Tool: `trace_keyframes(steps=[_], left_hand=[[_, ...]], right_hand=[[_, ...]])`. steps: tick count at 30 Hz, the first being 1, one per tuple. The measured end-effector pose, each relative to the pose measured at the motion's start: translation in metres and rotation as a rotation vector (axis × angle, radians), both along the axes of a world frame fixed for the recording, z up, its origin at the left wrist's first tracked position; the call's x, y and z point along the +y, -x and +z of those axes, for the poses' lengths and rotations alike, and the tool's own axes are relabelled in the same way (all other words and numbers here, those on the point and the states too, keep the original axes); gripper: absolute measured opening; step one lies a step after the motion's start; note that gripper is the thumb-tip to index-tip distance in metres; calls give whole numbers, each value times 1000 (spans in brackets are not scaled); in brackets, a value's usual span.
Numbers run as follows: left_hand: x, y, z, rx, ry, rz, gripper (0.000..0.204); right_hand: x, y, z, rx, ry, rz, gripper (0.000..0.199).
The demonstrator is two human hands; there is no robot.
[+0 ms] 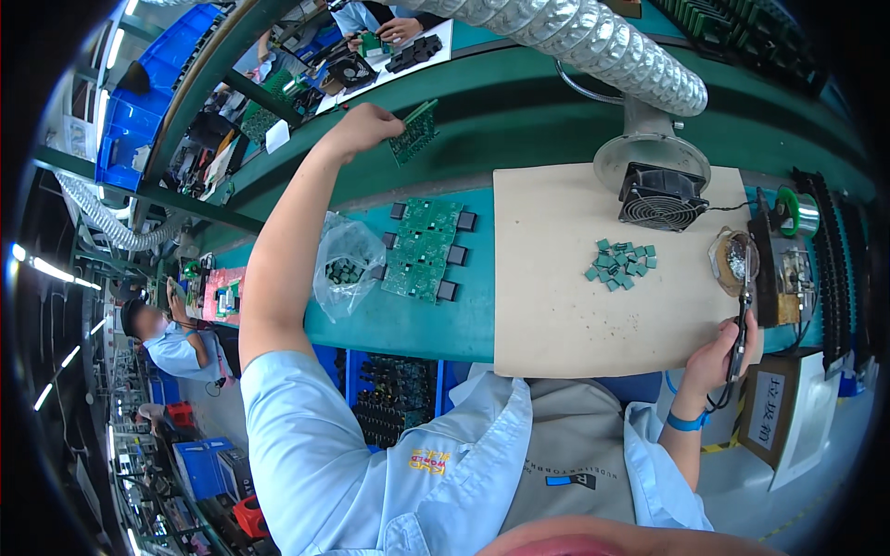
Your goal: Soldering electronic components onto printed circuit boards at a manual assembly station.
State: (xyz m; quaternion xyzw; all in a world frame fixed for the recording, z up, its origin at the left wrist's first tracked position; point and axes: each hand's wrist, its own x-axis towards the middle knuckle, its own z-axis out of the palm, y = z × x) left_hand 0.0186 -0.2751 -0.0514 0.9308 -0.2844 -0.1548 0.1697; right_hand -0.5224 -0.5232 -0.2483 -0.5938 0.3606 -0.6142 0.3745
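Note:
My left hand [363, 127] is stretched far forward over the green bench and holds a small green circuit board [414, 132] by its edge, tilted in the air. My right hand [726, 350] grips a dark soldering iron [743, 310] at the right edge of the beige work mat [565, 306], its tip pointing up toward a round holder with metal wool [732, 259]. A pile of several small green square parts [619, 263] lies on the mat. A stack of green circuit boards with black parts [425, 250] lies to the left of the mat.
A clear plastic bag of small parts [345, 267] sits beside the board stack. A black fan [660, 196] under a silver duct [593, 46] stands at the mat's far edge. Solder spool [795, 211] at right. Other workers sit at left [171, 343] and beyond the bench [389, 28].

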Motion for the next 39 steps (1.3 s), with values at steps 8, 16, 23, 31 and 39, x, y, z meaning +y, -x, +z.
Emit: trace_keyframes(steps=[8,16,23,31,39], left_hand=[[-7,152,36,-152,-53,-343,17],[15,258,-26,-484,-83,-537,17],[43,311,-82,-551,16,-551,20],[43,340,-133,-602,62,-442,19],[48,341,-150,-398,139,-438,19]], right_hand=[[4,2,9,-61,-77,-20,30],[-6,-2,-5,-344,-204,63,25],[-8,0,3,-827,-456,354,22],[-13,-9,-7,-1154,-703,437,26],[-19,-27,-6,-1326,-742,615,27]])
